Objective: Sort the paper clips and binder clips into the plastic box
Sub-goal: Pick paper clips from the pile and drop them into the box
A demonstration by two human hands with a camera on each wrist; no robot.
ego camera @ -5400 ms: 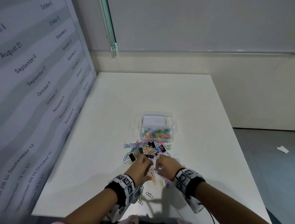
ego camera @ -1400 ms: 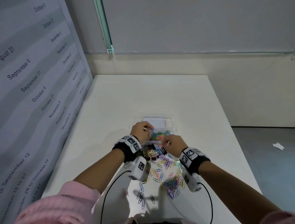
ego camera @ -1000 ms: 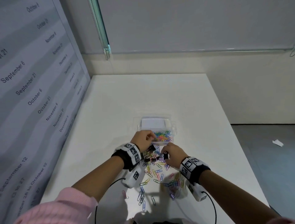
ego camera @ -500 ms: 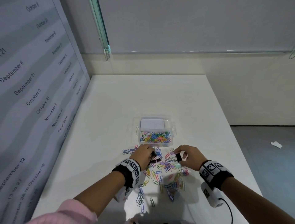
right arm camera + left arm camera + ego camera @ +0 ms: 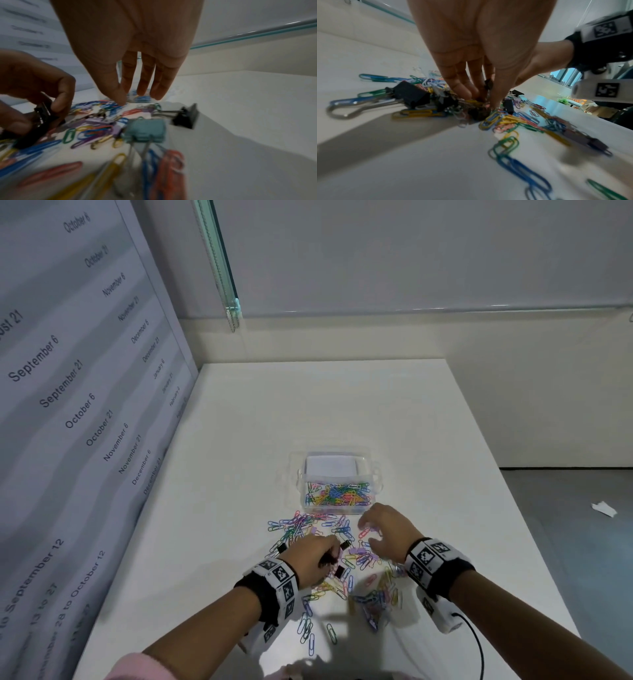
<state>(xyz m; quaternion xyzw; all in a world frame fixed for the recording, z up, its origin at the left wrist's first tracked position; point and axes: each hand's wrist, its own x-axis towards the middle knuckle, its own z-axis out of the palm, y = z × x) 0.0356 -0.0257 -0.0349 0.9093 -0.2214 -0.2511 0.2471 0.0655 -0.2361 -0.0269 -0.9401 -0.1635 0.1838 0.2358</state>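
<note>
A clear plastic box [image 5: 376,476] stands mid-table; its near compartment holds coloured paper clips [image 5: 337,494], its far one shows white. In front of it lies a loose pile of paper clips [image 5: 301,525] mixed with binder clips. My left hand [image 5: 327,554] is down in the pile, fingers curled round a black binder clip [image 5: 42,117]. My right hand [image 5: 371,530] hovers just above the pile near the box, fingers spread and holding nothing. A teal binder clip [image 5: 145,131] and another black binder clip [image 5: 187,117] lie below my right hand [image 5: 139,96].
The white table [image 5: 308,412] meets a calendar panel [image 5: 68,405] on the left and a wall behind. Its right edge drops to grey floor [image 5: 565,508]. More paper clips [image 5: 310,631] are scattered toward the near edge. A black cable [image 5: 474,642] trails from my right wrist.
Both hands came back from the box to the pile. The right hand, pinching a black binder clip half a second ago, now has spread fingers. The left hand sank deeper into the pile.
</note>
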